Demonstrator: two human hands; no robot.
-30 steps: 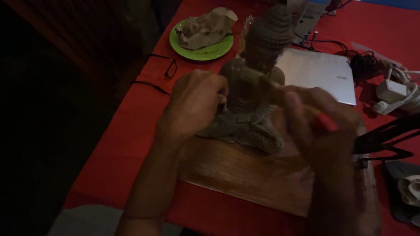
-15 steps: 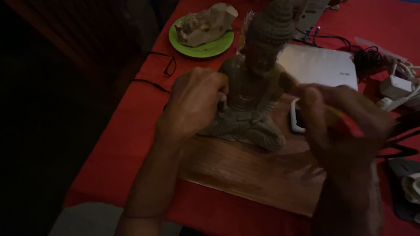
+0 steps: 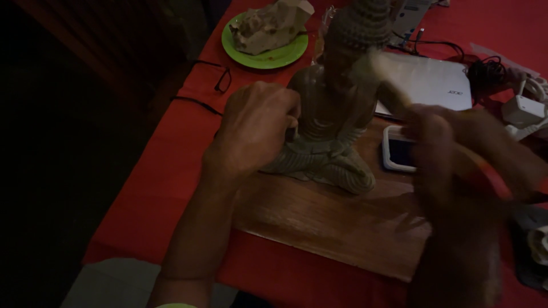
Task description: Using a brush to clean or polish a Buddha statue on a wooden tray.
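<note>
Head view: the left hand (image 3: 257,128) is clasping the seated statue (image 3: 337,114) to steady it; the right hand's (image 3: 462,154) fingers are gripping a blurred pale tool (image 3: 388,77) raised at its shoulder.

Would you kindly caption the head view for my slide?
Left hand steadies a seated clay statue on a wooden board while the blurred right hand works it with a tool.

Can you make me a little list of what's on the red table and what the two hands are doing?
middle: grey seated statue on a wooden board
left hand: pressed against the statue's side
right hand: blurred, holds a pale stick-like tool by the statue's shoulder
behind: green plate with a pale lump
right of statue: closed laptop, phone
far left: glasses
table: red cloth
</note>
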